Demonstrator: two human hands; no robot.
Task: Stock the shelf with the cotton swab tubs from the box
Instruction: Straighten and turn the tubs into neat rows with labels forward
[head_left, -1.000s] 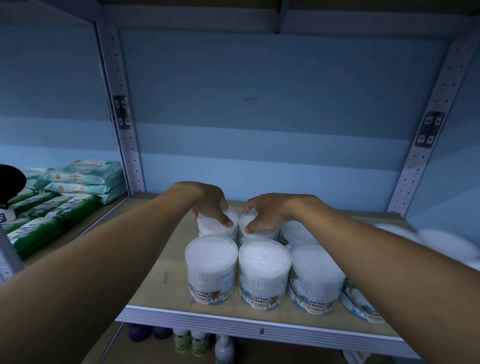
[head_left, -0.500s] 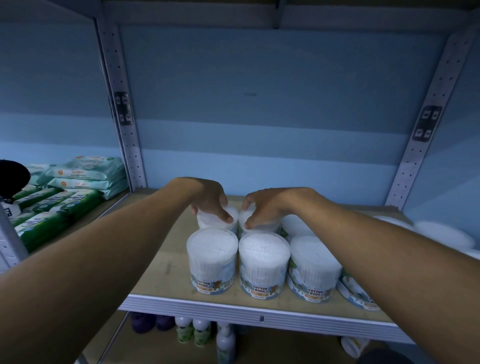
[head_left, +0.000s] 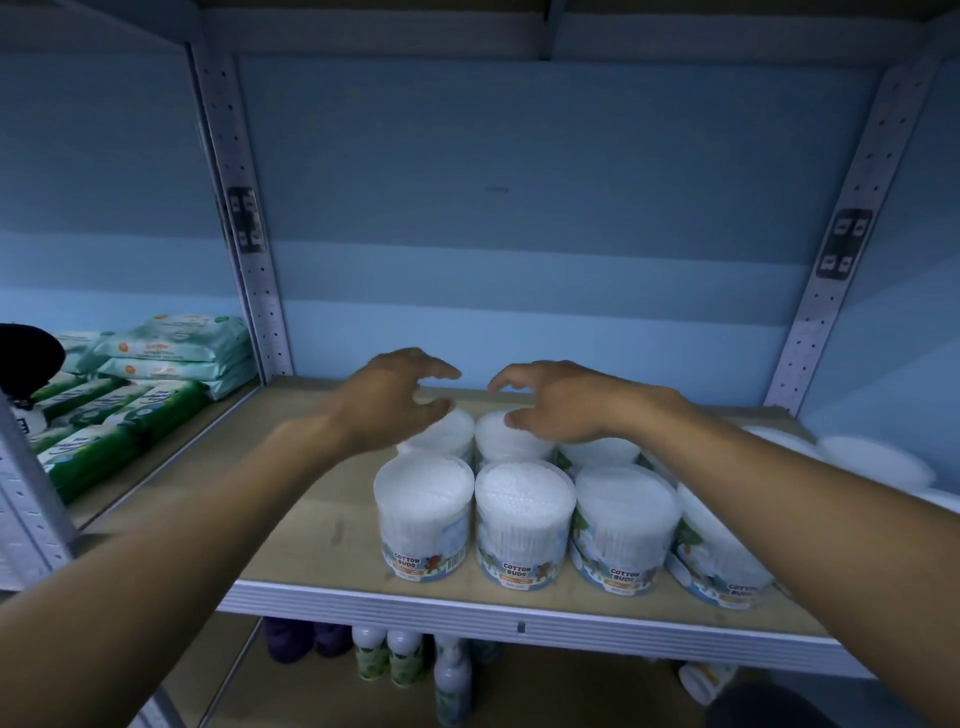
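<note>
1. The shelf (head_left: 322, 525) is the largest thing we see: a flat wooden board with a ribbed pale front edge, set between perforated metal uprights (head_left: 236, 208) against a smooth blue back panel (head_left: 519, 208). Its right end is cut off by the frame.
2. Our two bare forearms reach in from the lower corners and cover part of the board and the tubs on the right.
3. The cotton swab tubs (head_left: 524, 519) stand upright in rows near the front edge, touching one another: clear round plastic cylinders packed with white swabs, printed labels at the base. The back row is mostly hidden behind the front one, and the tubs at far right are blurred.
4. Soft green and pale packs (head_left: 171, 353) lie stacked in the bay to the left, their print too small to read.
5. Our left hand (head_left: 389, 400) hovers just above a back-row tub, fingers loosely curved and spread, holding nothing.
6. Our right hand (head_left: 550, 400) does likewise over the neighbouring tub, gripping nothing.
7. Small bottles (head_left: 389, 660) show dimly below the shelf.
</note>
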